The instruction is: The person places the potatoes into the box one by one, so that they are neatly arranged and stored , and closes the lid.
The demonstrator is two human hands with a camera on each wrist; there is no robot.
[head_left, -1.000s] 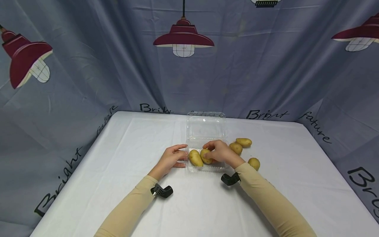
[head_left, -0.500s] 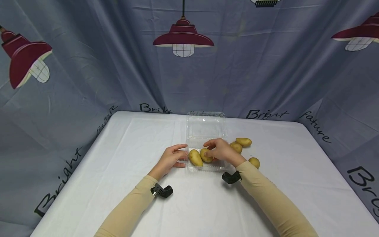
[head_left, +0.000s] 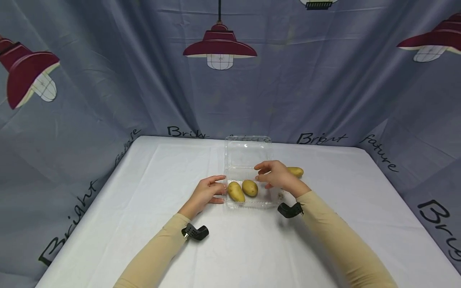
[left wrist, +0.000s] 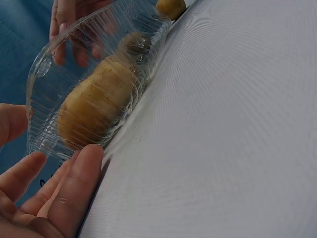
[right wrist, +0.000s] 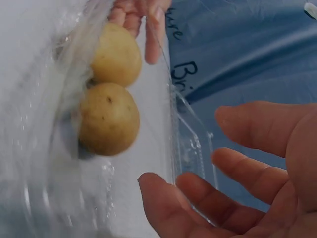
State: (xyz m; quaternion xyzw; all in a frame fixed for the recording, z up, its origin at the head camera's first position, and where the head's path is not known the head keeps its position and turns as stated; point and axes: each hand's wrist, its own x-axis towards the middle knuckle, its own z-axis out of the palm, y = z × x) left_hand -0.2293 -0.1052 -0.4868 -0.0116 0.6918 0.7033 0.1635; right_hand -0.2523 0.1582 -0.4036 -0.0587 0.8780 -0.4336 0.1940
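A clear plastic clamshell box (head_left: 248, 155) stands with its lid raised at the back. Two yellow potatoes lie inside: an oblong potato (head_left: 235, 192) on the left and a rounder potato (head_left: 250, 188) beside it. My left hand (head_left: 205, 194) is at the box's left wall, its fingers spread and relaxed; in the left wrist view the fingertips (left wrist: 88, 161) are right at the plastic. Above the right part of the box, my right hand (head_left: 277, 175) has its fingers apart, with nothing between them in the right wrist view.
To the right of the box, a potato (head_left: 295, 172) is partly hidden behind my right hand. Another potato (left wrist: 171, 7) shows past the box in the left wrist view. A white cloth (head_left: 173, 160) covers the table, and a printed blue-grey curtain (head_left: 162, 100) hangs around it.
My right hand has let go of the rounder potato and moved up and to the right. The left hand stays at the box. The head view has shifted slightly.
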